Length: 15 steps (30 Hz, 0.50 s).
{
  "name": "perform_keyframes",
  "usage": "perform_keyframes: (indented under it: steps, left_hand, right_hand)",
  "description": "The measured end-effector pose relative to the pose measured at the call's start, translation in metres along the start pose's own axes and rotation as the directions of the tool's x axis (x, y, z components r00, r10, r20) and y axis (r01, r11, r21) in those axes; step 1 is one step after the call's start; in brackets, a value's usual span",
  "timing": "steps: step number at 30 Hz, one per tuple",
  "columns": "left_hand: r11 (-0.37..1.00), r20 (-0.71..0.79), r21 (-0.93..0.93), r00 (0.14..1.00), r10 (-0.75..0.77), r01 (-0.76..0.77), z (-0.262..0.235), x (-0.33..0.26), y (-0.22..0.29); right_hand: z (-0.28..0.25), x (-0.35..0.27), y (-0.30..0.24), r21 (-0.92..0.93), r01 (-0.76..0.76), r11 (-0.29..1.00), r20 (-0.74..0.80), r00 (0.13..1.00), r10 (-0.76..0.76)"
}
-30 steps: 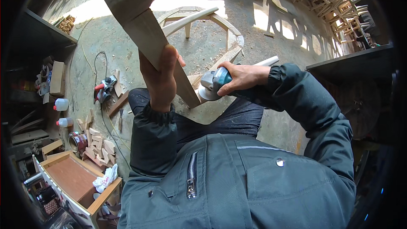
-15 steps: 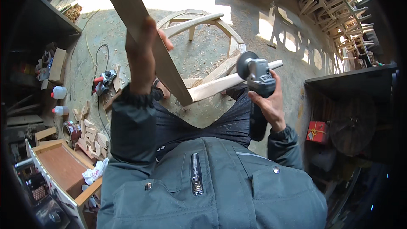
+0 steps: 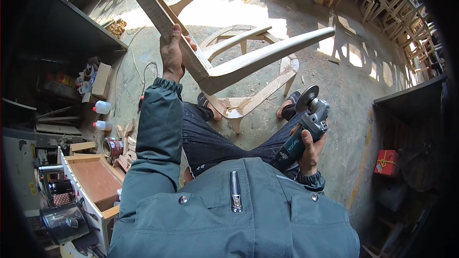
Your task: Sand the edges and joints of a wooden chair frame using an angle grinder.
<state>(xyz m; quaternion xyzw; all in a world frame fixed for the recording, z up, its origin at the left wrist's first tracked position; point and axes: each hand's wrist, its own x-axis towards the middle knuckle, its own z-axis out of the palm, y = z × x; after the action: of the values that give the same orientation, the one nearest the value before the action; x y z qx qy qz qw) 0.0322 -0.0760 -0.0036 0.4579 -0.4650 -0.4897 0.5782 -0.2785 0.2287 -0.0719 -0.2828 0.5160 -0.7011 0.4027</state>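
Woodworking workshop: bare wooden chair frames (image 3: 400, 16) pile up at upper right; curved wooden frame (image 3: 267, 89) stands on grey floor (image 3: 346, 162) (sunlit in patches, littered with wood scraps (image 3: 333, 60)). Offcuts (image 3: 130, 149) lie beside can (image 3: 113, 147); short wood pieces (image 3: 116, 28) stacked at upper left. Angle grinder (image 3: 311, 126) in hand (image 3: 313, 152).

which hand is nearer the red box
Right. The right hand, holding the grinder, is left of the red box; the left hand, gripping the wooden frame, is farther left and forward.

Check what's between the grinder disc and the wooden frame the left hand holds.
Head view: an open gap between disc and held frame; through it show another wooden frame, lower down, and the floor.
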Motion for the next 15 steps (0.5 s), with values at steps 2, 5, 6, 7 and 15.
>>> perform_keyframes:
  steps: [2, 5, 6, 7, 15]
  left_hand:
    - [1.000, -0.006, -0.005, 1.000, 0.025, -0.025, 0.000, -0.010, -0.004]
    - [0.997, -0.030, -0.044, 0.998, 0.055, -0.057, 0.001, -0.028, -0.016]
    - [0.996, 0.001, -0.066, 0.999, 0.052, -0.052, 0.001, -0.034, -0.019]
    - [0.995, 0.032, -0.090, 0.998, 0.048, -0.045, 0.003, -0.039, -0.022]
    - [0.989, -0.073, 0.004, 0.986, 0.150, -0.150, 0.014, -0.055, -0.036]
  right_hand:
    - [0.003, 0.002, 0.000, -0.003, 0.014, 1.000, 0.015, 1.000, -0.014]
    - [0.010, 0.002, 0.006, -0.065, 0.025, 0.998, 0.021, 0.999, -0.024]
    - [0.011, 0.001, 0.005, -0.128, 0.020, 0.992, 0.010, 1.000, -0.019]
    - [0.012, 0.003, 0.002, -0.145, 0.026, 0.989, 0.014, 1.000, -0.024]
    - [0.082, 0.034, -0.062, -0.710, 0.276, 0.648, 0.487, 0.857, 0.168]
